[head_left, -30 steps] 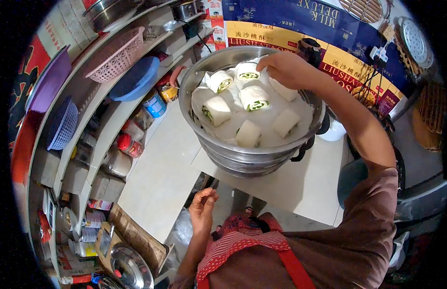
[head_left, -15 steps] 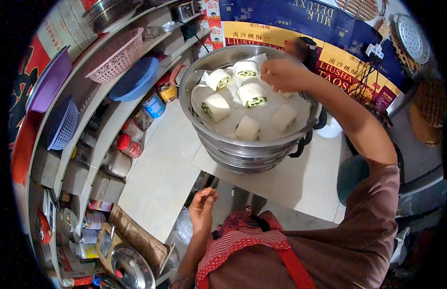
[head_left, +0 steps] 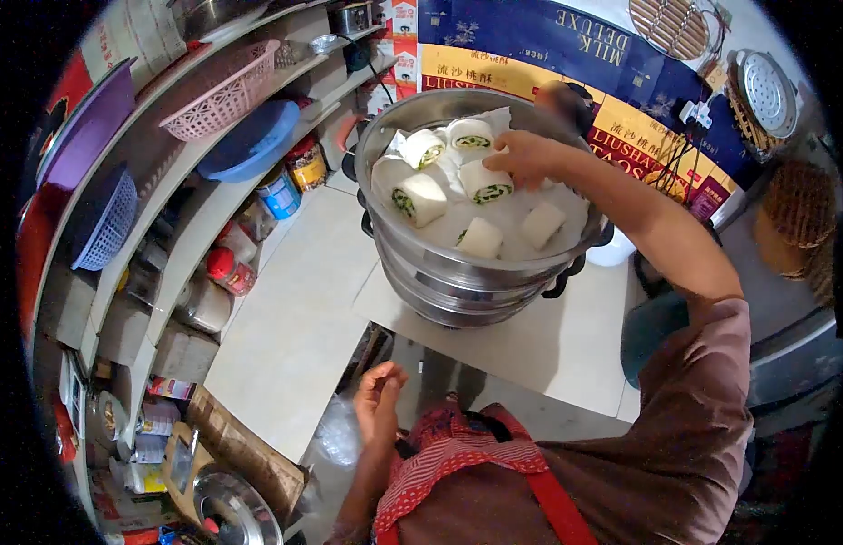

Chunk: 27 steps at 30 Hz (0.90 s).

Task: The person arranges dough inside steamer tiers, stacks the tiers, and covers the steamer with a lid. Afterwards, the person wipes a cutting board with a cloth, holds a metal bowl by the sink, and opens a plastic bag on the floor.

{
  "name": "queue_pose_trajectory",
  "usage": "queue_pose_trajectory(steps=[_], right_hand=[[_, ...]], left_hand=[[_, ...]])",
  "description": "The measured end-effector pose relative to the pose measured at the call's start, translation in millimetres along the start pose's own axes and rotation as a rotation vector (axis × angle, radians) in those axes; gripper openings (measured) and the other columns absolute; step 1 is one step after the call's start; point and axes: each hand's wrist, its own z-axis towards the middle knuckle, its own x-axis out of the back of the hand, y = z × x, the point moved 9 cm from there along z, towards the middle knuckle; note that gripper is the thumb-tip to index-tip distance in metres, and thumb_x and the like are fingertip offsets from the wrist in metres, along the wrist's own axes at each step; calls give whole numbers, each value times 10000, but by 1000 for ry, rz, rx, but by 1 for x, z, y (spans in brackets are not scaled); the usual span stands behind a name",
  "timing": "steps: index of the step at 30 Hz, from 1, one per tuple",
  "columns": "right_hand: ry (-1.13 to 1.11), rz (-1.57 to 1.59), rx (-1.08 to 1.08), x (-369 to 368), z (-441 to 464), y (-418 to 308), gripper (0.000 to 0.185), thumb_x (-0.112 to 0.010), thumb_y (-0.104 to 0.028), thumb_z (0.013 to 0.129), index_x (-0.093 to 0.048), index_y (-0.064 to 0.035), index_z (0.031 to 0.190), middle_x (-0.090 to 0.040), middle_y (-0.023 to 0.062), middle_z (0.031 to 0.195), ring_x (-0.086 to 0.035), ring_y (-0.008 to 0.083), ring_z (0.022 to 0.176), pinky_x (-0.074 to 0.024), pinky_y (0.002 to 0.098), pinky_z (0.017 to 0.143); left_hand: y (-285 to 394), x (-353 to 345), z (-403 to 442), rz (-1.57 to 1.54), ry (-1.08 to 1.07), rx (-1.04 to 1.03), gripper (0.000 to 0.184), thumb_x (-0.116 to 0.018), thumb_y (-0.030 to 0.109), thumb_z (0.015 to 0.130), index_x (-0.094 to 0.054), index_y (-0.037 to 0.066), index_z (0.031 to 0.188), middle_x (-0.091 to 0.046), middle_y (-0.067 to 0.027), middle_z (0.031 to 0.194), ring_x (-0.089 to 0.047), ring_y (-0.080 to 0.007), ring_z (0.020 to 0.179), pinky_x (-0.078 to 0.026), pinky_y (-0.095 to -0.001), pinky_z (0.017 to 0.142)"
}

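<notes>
A big round metal steamer (head_left: pixel 458 272) stands on the white counter, holding several white dough rolls with green chopped filling on a pale cloth (head_left: pixel 448 218). My right hand (head_left: pixel 523 162) reaches over the far right rim. Its fingers are curled against the upper right end of the middle filled roll (head_left: pixel 483 184), and the fingertips are partly hidden. Another pale roll (head_left: pixel 542 224) lies below that hand. Low in front of my body, my left hand (head_left: pixel 379 400) is loosely closed, away from the steamer, and nothing shows in it.
Shelves on the left carry a pink basket (head_left: pixel 223 95), a blue basin (head_left: pixel 249 145) and jars, including a red-lidded one (head_left: pixel 231 271). A pot lid (head_left: pixel 235 509) rests at lower left. Printed boxes (head_left: pixel 530 54) line the back. A dark green bin (head_left: pixel 653 331) stands at right.
My right hand has moved down and left onto the middle roll. The view has shifted slightly. My left hand stays low, still curled.
</notes>
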Motion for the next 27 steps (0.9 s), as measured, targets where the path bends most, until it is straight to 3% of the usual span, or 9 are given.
queue_pose_trajectory(steps=[4,6,12,21,24,27], right_hand=[[79,26,-19,3,10,7,526,-559,-320,749,-406,14,1125,-556,137,867,-562,189,699,-476,292,536],[80,274,-79,1,13,11,462,-597,-283,729,-476,14,1062,-567,122,868,-562,195,730,-481,304,584],[57,635,-112,-9,7,4,343,-650,-258,699,-569,-30,942,-577,99,883,-548,195,808,-466,309,658],[1,524,-111,-21,2,-10,369,-651,-209,700,-527,-46,1007,-563,79,961,-530,200,902,-479,342,713],[-41,569,-77,-25,7,-11,368,-643,-184,706,-514,-51,1025,-552,77,986,-520,204,926,-487,356,739],[-63,653,-85,-26,1,-15,364,-636,-150,710,-506,-51,1036,-545,79,998,-512,205,943,-494,350,734]], left_hand=[[-5,3,1,-45,-27,13,196,-475,-6,796,-517,20,986,-537,-79,951,-524,-160,872,-437,-311,795],[-6,5,3,-62,-30,-1,194,-477,-3,796,-519,19,984,-539,-77,946,-525,-159,868,-437,-309,792],[-9,9,7,-53,-42,61,187,-487,11,794,-523,15,978,-541,-76,946,-528,-153,861,-438,-303,787],[-3,13,12,-16,-13,12,204,-491,59,795,-519,12,991,-561,-100,927,-546,-183,810,-440,-316,747],[-6,12,13,-33,-26,54,205,-480,10,791,-515,9,993,-546,-86,943,-534,-155,851,-436,-298,786],[-4,14,15,-6,-9,18,194,-482,52,798,-516,10,984,-562,-99,922,-545,-178,809,-440,-313,740]])
